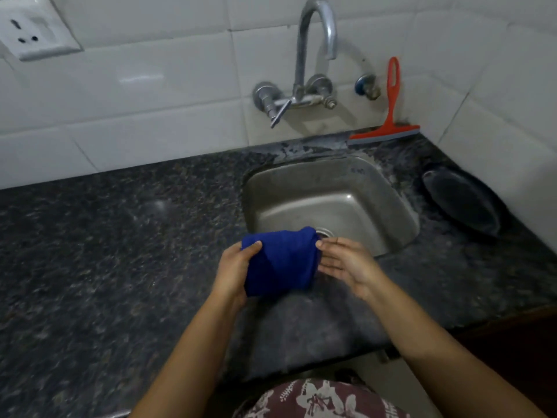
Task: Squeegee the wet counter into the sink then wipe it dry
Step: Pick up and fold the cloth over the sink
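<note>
Head view showed the dark granite bench [120, 236] running to the steel sink [301, 188] near its right end. Over the sink's near rim hung a bundled blue cloth [280, 260] — the left grip [235, 267] curled round one end, thumb on top, the right grip [343, 263] wide, straight fingers touching the other end. The red squeegee [388, 128] stood propped at the bench's back edge. Drying seemed the step in hand: best folded to a flat pad, then drawn in overlapping strokes toward the sink.

Home kitchen, steel sink [328, 188], granite counter [120, 236], tiled wall [150, 86]
</note>
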